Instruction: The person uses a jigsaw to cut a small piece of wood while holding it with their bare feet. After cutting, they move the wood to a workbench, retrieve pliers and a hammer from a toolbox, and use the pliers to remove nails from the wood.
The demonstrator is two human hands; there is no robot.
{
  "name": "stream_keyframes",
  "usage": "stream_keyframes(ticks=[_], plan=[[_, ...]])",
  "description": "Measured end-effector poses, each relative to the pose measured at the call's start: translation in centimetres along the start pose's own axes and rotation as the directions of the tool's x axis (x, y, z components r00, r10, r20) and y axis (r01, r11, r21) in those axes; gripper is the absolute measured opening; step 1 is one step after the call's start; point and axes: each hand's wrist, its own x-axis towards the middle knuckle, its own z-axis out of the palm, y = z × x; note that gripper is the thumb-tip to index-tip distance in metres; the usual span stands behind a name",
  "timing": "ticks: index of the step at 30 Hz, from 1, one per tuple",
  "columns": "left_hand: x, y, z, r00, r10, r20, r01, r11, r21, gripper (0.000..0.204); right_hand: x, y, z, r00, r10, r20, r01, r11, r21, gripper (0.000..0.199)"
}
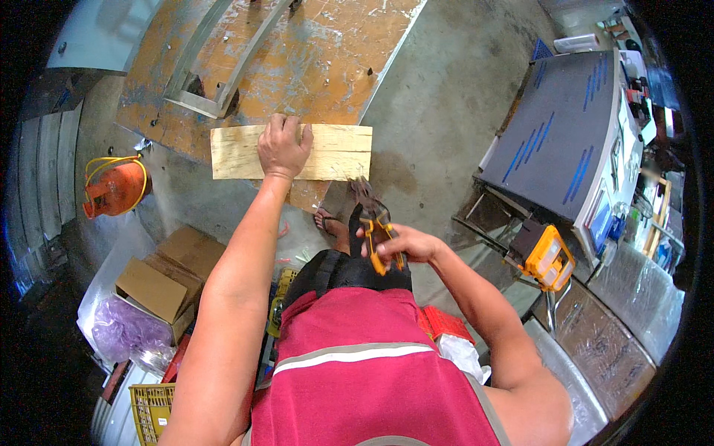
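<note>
My left hand (282,147) is closed over the long edges of a pale wooden board (338,152), fingers over its far side. The board lies crosswise in front of me, over the near edge of a worn wooden worktable (320,74). In my right hand (407,244) is a pair of pliers (375,217) with yellow and black handles, and my fingers wrap round them. Their dark jaws point away from me and meet the board's near edge, close to its right corner. Thin nail-like bits show at that corner; whether the jaws grip one, I cannot tell.
A metal frame (249,56) lies on the worktable. On the left stand an orange gas cylinder (119,189) with a yellow hose and an open cardboard box (160,286). To the right are a dark grey panel-topped bench (554,130) and a yellow work light (549,258).
</note>
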Motion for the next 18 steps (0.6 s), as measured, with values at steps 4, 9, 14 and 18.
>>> stream_keyframes(ticks=[4,9,14,18], plan=[[0.0,-0.1,0.0,1.0,0.018,-0.025,-0.017,1.0,0.011,0.023,-2.2,0.3,2.2,0.909,-0.135,-0.394,-0.076,0.876,-0.477,0.054],[-0.1,0.0,0.0,0.999,0.016,-0.034,-0.016,1.0,0.007,0.023,-2.5,-0.5,0.9,0.572,-0.638,-0.516,-0.419,0.314,-0.852,0.057],[0.0,0.0,-0.1,1.0,0.004,-0.024,-0.005,1.0,-0.006,0.023,-0.6,-1.9,-2.1,0.425,-0.828,-0.365,-0.634,0.015,-0.773,0.066],[-0.1,-0.1,-0.1,1.0,0.013,-0.026,-0.013,1.0,-0.007,0.023,1.5,-2.4,-3.6,0.423,-0.859,-0.289,-0.635,-0.054,-0.771,0.078]])
